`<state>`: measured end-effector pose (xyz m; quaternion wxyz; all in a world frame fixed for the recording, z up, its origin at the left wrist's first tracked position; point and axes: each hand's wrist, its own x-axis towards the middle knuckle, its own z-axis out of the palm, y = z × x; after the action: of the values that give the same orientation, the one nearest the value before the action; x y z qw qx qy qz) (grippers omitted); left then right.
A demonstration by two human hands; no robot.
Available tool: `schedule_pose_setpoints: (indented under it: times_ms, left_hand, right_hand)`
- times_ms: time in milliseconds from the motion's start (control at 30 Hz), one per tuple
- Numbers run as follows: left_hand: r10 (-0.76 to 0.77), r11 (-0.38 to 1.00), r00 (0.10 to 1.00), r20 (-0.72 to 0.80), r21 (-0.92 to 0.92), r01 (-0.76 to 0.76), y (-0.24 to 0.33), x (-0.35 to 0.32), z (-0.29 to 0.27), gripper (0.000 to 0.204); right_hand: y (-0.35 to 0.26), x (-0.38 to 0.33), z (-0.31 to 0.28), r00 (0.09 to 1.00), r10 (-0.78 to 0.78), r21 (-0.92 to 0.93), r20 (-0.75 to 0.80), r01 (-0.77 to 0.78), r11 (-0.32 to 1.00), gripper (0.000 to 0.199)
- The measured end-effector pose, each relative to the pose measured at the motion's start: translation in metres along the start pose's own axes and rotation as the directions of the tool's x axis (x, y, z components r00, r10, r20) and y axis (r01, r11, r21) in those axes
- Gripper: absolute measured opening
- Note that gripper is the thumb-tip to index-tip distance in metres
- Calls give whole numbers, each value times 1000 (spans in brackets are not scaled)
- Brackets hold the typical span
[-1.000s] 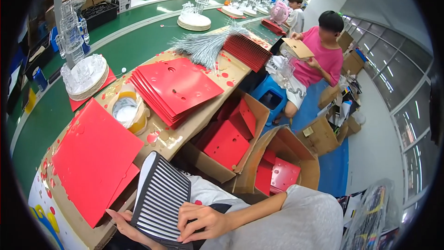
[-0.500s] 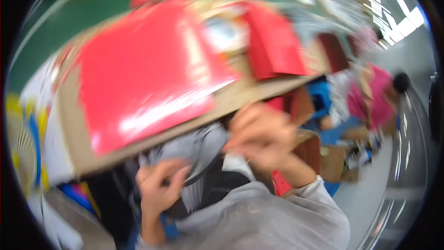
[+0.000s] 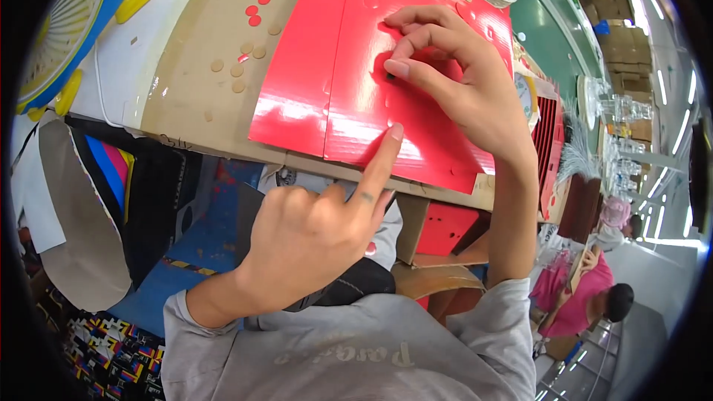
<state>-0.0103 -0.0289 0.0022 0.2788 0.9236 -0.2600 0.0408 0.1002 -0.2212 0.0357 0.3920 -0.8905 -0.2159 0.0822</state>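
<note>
A glossy red corrugated cardboard sheet (image 3: 297, 82) with a fold line and several small round cuts lies on the brown cardboard-covered table. My right hand (image 3: 464, 82) arches over its middle, thumb and index tips pinched close together beside a small dark spot, perhaps a hole. Whether anything sits between those tips is too small to tell. My left hand (image 3: 319, 230) is at the near edge, its index finger stretched out and touching the sheet. The other left fingers are curled, and nothing shows in them.
Small round red and brown cardboard discs (image 3: 238, 70) lie scattered left of the sheet. A blue-and-yellow fan (image 3: 74, 22) stands at the far left. Under the table is an open box with red pieces (image 3: 445, 230). At the right, a person in pink (image 3: 587, 289) holds a board.
The view has swung and sharpened. Both my hands, apart from the sheet and in front of the table before, are now on or just over the red sheet.
</note>
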Motion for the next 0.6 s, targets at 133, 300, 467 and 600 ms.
schedule_pose_setpoints:
  times_ms: [133,300,467,600]
  left_hand:
    - [47,996,999,18,68,-49,2,5,2,58]
    - [88,996,995,-37,22,-87,5,9,3,55]
    - [22,998,1000,-15,51,-21,11,11,4,54]
    - [32,999,998,-57,39,-29,9,13,4,55]
  right_hand:
    - [9,-4,-8,995,87,160,-42,-79,984,13]
    - [16,-5,-4,996,-93,20,-11,93,995,6]
    - [18,-8,2,995,-67,54,-69,71,996,7]
    - [19,-8,5,989,-101,19,-112,103,994,11]
